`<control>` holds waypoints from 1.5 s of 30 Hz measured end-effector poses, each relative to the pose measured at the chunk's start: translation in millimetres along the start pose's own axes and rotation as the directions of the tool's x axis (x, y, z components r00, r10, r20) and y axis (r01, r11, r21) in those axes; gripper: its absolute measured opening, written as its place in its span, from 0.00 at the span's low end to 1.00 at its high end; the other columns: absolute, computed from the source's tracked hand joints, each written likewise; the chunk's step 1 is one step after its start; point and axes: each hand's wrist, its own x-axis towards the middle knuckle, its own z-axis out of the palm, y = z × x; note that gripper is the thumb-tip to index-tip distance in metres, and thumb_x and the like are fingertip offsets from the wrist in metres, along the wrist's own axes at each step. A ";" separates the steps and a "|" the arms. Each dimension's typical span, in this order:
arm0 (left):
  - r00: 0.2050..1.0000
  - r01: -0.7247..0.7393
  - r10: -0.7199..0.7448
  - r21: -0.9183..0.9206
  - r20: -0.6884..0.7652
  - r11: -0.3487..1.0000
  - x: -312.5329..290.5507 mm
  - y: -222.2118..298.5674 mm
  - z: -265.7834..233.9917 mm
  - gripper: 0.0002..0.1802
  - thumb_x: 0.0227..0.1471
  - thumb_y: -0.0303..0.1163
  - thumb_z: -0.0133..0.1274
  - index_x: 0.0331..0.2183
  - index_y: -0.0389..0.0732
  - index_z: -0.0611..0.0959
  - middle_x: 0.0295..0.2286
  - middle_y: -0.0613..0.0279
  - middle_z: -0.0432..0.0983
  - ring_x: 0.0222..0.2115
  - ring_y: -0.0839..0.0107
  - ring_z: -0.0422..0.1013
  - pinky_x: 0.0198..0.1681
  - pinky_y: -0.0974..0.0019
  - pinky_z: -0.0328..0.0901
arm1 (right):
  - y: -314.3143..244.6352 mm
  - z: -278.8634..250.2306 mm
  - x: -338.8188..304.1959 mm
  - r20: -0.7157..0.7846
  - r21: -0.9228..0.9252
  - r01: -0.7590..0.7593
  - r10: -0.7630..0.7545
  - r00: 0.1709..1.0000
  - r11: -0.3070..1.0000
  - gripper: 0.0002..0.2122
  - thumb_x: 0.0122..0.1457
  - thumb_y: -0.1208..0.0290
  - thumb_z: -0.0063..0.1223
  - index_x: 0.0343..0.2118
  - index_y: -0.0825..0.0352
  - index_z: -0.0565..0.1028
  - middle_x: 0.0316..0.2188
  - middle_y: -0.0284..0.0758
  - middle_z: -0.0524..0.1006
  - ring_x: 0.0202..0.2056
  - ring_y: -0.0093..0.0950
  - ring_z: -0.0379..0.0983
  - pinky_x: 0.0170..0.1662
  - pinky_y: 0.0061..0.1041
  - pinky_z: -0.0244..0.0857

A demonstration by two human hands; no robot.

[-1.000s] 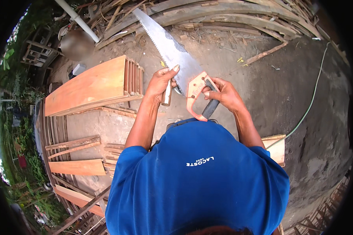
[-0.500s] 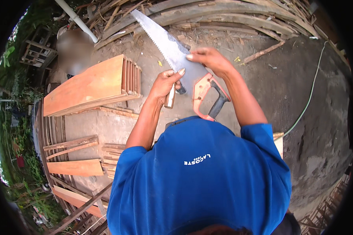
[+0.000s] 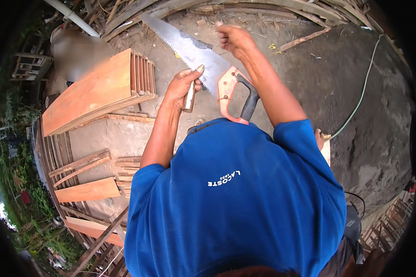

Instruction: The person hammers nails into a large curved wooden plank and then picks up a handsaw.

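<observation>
A handsaw [image 3: 189, 48] lies slanted in front of my chest, its blade running to the far left and its orange and black handle close to my shirt. The toothed edge faces left. My left hand [image 3: 182, 87] is closed on the blade near the handle, thumb on top. A short wooden-handled tool [image 3: 188, 98] sticks out below the same hand; its other end is hidden. My right hand [image 3: 238, 40] is raised beyond the blade, apart from it, fingers loosely bent and apart, with nothing visible in them.
A stack of reddish boards [image 3: 90, 94] stands at left, with loose planks [image 3: 90, 189] nearer. Old timber [image 3: 282, 9] is piled along the far side. A thin green hose [image 3: 363, 108] curves over the ground at right. A blurred figure [image 3: 76, 55] is at far left.
My right hand has come off the saw blade and moved away from it. My left hand keeps its hold on the blade and tool. The whole view has shifted slightly.
</observation>
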 end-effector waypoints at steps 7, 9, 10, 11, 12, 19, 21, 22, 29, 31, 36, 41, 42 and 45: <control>0.999 -0.028 0.023 -0.125 -0.040 0.992 0.5 -16.6 -12.6 0.12 0.54 0.33 0.64 0.32 0.38 0.78 0.23 0.67 0.69 0.19 0.81 0.64 0.19 0.78 0.63 | 1.8 -60.6 -53.5 0.155 -0.397 0.176 -0.123 0.980 0.901 0.15 0.59 0.57 0.61 0.37 0.65 0.76 0.27 0.28 0.75 0.31 0.21 0.72 0.38 0.23 0.67; 0.997 -0.056 0.048 -0.145 -0.058 0.988 -2.8 -19.3 -14.9 0.12 0.54 0.34 0.64 0.32 0.38 0.78 0.23 0.67 0.69 0.19 0.81 0.64 0.20 0.77 0.63 | 8.8 -60.8 -85.9 0.221 -0.394 0.125 -0.038 0.975 0.910 0.16 0.58 0.57 0.62 0.38 0.66 0.76 0.28 0.28 0.75 0.32 0.21 0.72 0.39 0.23 0.67; 0.997 -0.059 0.050 -0.149 -0.065 0.987 -3.5 -20.2 -16.0 0.12 0.54 0.34 0.64 0.32 0.38 0.78 0.23 0.67 0.69 0.19 0.81 0.64 0.20 0.77 0.63 | 12.1 -61.8 -97.0 0.274 -0.391 0.074 0.039 0.961 0.917 0.17 0.58 0.57 0.62 0.38 0.67 0.75 0.28 0.29 0.75 0.33 0.20 0.73 0.40 0.22 0.67; 0.994 -0.072 0.061 -0.120 -0.088 0.990 -4.9 -20.6 -17.5 0.12 0.54 0.34 0.64 0.31 0.38 0.78 0.23 0.67 0.69 0.19 0.81 0.64 0.20 0.77 0.63 | 20.9 -64.9 -101.3 0.282 -0.394 0.074 0.044 0.958 0.916 0.17 0.58 0.57 0.62 0.38 0.67 0.75 0.28 0.29 0.75 0.33 0.20 0.73 0.40 0.22 0.67; 0.993 -0.081 0.073 -0.091 -0.097 0.993 -4.6 -18.7 -13.9 0.12 0.54 0.34 0.64 0.30 0.39 0.78 0.22 0.67 0.69 0.19 0.81 0.65 0.20 0.77 0.63 | 29.1 -71.6 -105.6 0.355 -0.379 0.052 0.093 0.930 0.924 0.17 0.58 0.58 0.63 0.39 0.68 0.75 0.28 0.29 0.76 0.32 0.20 0.72 0.38 0.21 0.66; 0.988 -0.114 0.111 -0.020 -0.107 0.993 -4.6 -11.9 -11.0 0.13 0.54 0.36 0.64 0.28 0.40 0.79 0.20 0.68 0.70 0.18 0.81 0.65 0.20 0.78 0.63 | 49.9 -73.0 -118.1 0.376 -0.388 0.042 0.116 0.919 0.921 0.16 0.58 0.62 0.62 0.41 0.69 0.76 0.25 0.27 0.74 0.27 0.16 0.69 0.32 0.18 0.61; 0.988 -0.122 0.120 -0.015 -0.099 0.992 -6.6 -9.7 -6.9 0.13 0.54 0.38 0.65 0.28 0.41 0.79 0.20 0.68 0.70 0.18 0.81 0.65 0.20 0.78 0.63 | 51.8 -72.0 -120.0 0.373 -0.337 0.088 0.048 0.926 0.937 0.15 0.58 0.61 0.63 0.39 0.68 0.77 0.24 0.25 0.73 0.27 0.16 0.67 0.31 0.18 0.60; 0.988 -0.122 0.120 -0.016 -0.095 0.992 -7.8 -8.7 -3.3 0.13 0.54 0.38 0.65 0.28 0.41 0.79 0.20 0.68 0.70 0.18 0.81 0.65 0.20 0.78 0.63 | 53.4 -72.4 -121.5 0.366 -0.289 0.132 -0.018 0.930 0.948 0.14 0.58 0.60 0.63 0.37 0.67 0.77 0.23 0.24 0.72 0.27 0.15 0.66 0.30 0.18 0.59; 0.966 -0.170 0.171 0.021 -0.192 0.985 -14.3 -1.8 6.1 0.13 0.53 0.40 0.65 0.29 0.42 0.81 0.19 0.71 0.70 0.17 0.82 0.65 0.21 0.77 0.62 | 76.1 -70.1 -122.8 0.305 -0.067 0.097 -0.072 0.950 0.993 0.12 0.59 0.62 0.62 0.37 0.66 0.78 0.24 0.23 0.72 0.27 0.14 0.65 0.31 0.17 0.56; 0.964 -0.155 0.157 0.025 -0.214 0.988 -13.6 -1.8 3.4 0.13 0.53 0.40 0.65 0.30 0.41 0.81 0.19 0.71 0.70 0.17 0.82 0.65 0.21 0.77 0.62 | 77.3 -70.0 -118.3 0.313 -0.068 0.096 -0.070 0.947 0.993 0.12 0.60 0.61 0.61 0.37 0.66 0.77 0.24 0.23 0.72 0.27 0.14 0.65 0.31 0.17 0.56; 0.973 -0.156 0.143 -0.054 -0.183 0.986 -7.6 -9.3 -5.6 0.12 0.54 0.38 0.64 0.29 0.42 0.81 0.20 0.70 0.71 0.18 0.82 0.66 0.22 0.77 0.63 | 71.1 -73.0 -111.5 0.352 -0.117 0.096 -0.049 0.935 0.988 0.14 0.64 0.59 0.56 0.40 0.66 0.77 0.22 0.25 0.73 0.26 0.15 0.67 0.31 0.17 0.58; 0.973 -0.175 0.158 -0.094 -0.167 0.980 -5.2 -15.7 -9.6 0.12 0.54 0.38 0.64 0.30 0.40 0.81 0.21 0.69 0.71 0.20 0.81 0.66 0.22 0.77 0.63 | 61.9 -72.4 -107.7 0.393 -0.134 0.082 -0.023 0.919 0.988 0.16 0.66 0.55 0.52 0.39 0.65 0.76 0.21 0.26 0.73 0.26 0.15 0.67 0.31 0.17 0.58; 0.977 -0.178 0.161 -0.114 -0.142 0.977 -5.8 -16.8 -11.4 0.12 0.54 0.38 0.64 0.31 0.40 0.81 0.21 0.68 0.71 0.20 0.81 0.67 0.23 0.77 0.63 | 61.5 -71.9 -106.3 0.394 -0.134 0.080 -0.021 0.919 0.988 0.16 0.66 0.55 0.52 0.39 0.65 0.76 0.21 0.26 0.73 0.26 0.15 0.67 0.31 0.17 0.58; 0.981 -0.169 0.156 -0.108 -0.118 0.980 -8.4 -22.3 -10.2 0.13 0.54 0.39 0.65 0.30 0.40 0.81 0.21 0.68 0.71 0.20 0.80 0.66 0.23 0.77 0.64 | 60.6 -70.3 -102.1 0.388 -0.095 0.062 -0.020 0.922 0.994 0.15 0.66 0.56 0.52 0.39 0.65 0.76 0.21 0.26 0.73 0.25 0.16 0.67 0.30 0.17 0.59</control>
